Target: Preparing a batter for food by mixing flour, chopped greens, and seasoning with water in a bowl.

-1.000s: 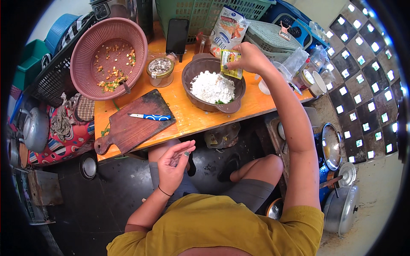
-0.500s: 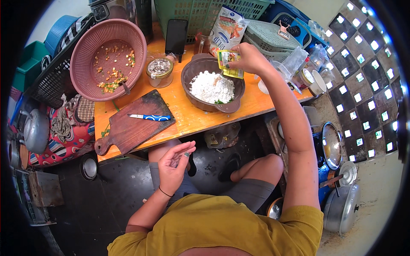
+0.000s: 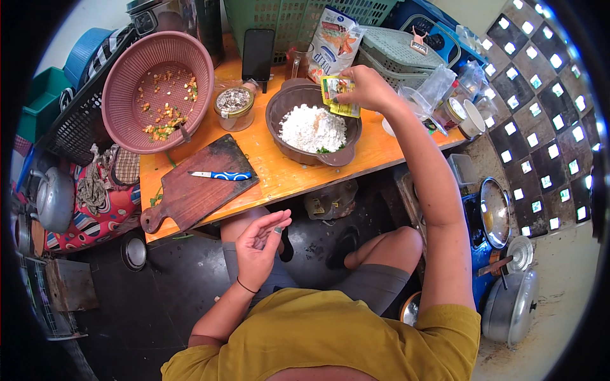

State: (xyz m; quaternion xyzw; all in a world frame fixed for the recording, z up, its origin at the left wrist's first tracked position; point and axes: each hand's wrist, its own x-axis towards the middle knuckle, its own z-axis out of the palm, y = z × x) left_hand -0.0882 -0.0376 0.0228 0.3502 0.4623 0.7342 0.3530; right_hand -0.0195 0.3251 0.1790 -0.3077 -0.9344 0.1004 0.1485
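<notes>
Over the right rim of a brown bowl (image 3: 284, 141), my right hand (image 3: 370, 89) pinches a small yellow sachet (image 3: 341, 95), tilted downward. White flour (image 3: 311, 130) heaps up inside the bowl, with a light tan patch of powder on top and chopped green leaves (image 3: 325, 150) showing at its near edge. My left hand (image 3: 259, 244) is raised in front of the table edge, fingers extended and slightly curved, holding nothing. A wooden cutting board (image 3: 203, 190) lies left of the bowl. Across it rests a knife (image 3: 222, 175) with a blue-and-white handle.
A pink colander (image 3: 114, 95) with chopped vegetables stands at the table's left. Between it and the bowl are a glass jar (image 3: 235, 120) and a propped phone (image 3: 257, 57). Behind the bowl stand a flour pouch (image 3: 333, 41) and a green basket (image 3: 273, 19). Plastic cups (image 3: 438, 86) crowd the right.
The view has shifted very slightly. My right hand still holds the tilted sachet over the bowl, and my left hand stays in place.
</notes>
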